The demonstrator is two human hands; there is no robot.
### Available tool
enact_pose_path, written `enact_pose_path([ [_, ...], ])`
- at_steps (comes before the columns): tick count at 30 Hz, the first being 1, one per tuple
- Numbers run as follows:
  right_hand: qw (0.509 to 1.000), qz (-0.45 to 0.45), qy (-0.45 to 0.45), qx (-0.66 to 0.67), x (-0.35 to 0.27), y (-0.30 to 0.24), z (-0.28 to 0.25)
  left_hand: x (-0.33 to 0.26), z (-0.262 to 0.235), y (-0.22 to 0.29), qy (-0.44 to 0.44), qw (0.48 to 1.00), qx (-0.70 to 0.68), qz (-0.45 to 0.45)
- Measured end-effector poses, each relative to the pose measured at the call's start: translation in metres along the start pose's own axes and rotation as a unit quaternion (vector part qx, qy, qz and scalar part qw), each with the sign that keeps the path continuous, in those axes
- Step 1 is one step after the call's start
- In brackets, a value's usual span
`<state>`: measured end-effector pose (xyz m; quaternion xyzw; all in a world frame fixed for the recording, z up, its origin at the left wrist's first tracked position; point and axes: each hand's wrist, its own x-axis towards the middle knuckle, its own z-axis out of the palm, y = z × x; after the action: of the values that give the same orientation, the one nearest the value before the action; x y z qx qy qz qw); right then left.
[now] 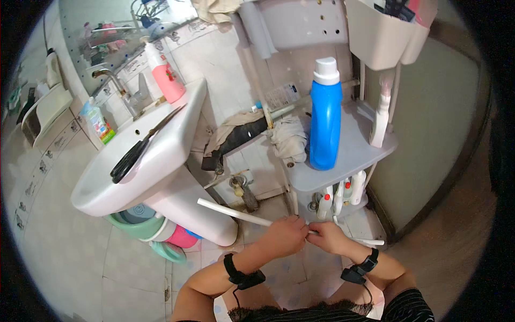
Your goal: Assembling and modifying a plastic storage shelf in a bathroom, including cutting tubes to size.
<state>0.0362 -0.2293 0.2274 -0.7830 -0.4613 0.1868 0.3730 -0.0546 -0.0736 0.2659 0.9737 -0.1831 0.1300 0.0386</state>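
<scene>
One white tube point(236, 213), held by left hand point(288, 236) and right hand point(328, 238); blue bottle point(325, 126) stands beyond them; washbasin point(166, 167), to their left.

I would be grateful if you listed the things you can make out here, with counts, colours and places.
slender rod: 1, white, lower centre
rounded plastic shelf: 1, grey, right of centre
tall capped bottle: 1, blue, on shelf
slim bottle: 1, white, shelf's right side
small bottles: several, mostly white, beneath shelf
crumpled cloths: several, beige, centre and top
deep bin: 1, off-white, upper right
ceramic sink: 1, white, left
metal tap: 1, silver, on sink
tapered object: 1, dark, across sink
pump bottle: 1, pink-white, sink's back corner
plastic basins: several, green/white/pink, below sink
wrist straps: 2, black, wrists
left hand: 1, bare, gripping rod
right hand: 1, bare, gripping rod
</scene>
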Motion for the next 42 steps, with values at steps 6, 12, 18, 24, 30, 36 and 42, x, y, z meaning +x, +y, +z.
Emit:
enact_pose_path([
  [6,0.992,-0.006,0.059,0.110,0.001,-0.002,-0.021,0.000,-0.108,0.024,0.168,0.979,0.108,0.046],
  [12,0.959,0.041,0.052,0.276,-0.016,0.014,-0.039,-0.045,-0.268,0.022,0.360,0.889,0.272,-0.075],
  [18,0.929,0.060,0.024,0.365,-0.004,0.016,-0.029,-0.078,-0.310,-0.051,0.204,0.878,0.209,-0.380],
  [24,0.922,-0.012,-0.002,0.387,0.014,0.001,-0.028,-0.073,-0.337,-0.086,0.047,0.876,0.027,-0.479],
  [30,0.863,-0.034,-0.014,0.503,0.003,-0.007,-0.042,-0.062,-0.334,-0.092,0.018,0.878,-0.023,-0.478],
  [36,0.829,-0.032,-0.006,0.558,-0.006,-0.001,-0.044,-0.076,-0.311,-0.112,0.110,0.888,-0.055,-0.442],
  [42,0.763,-0.060,-0.022,0.644,-0.007,0.006,-0.061,-0.112,-0.344,-0.146,0.263,0.876,0.233,-0.329],
])
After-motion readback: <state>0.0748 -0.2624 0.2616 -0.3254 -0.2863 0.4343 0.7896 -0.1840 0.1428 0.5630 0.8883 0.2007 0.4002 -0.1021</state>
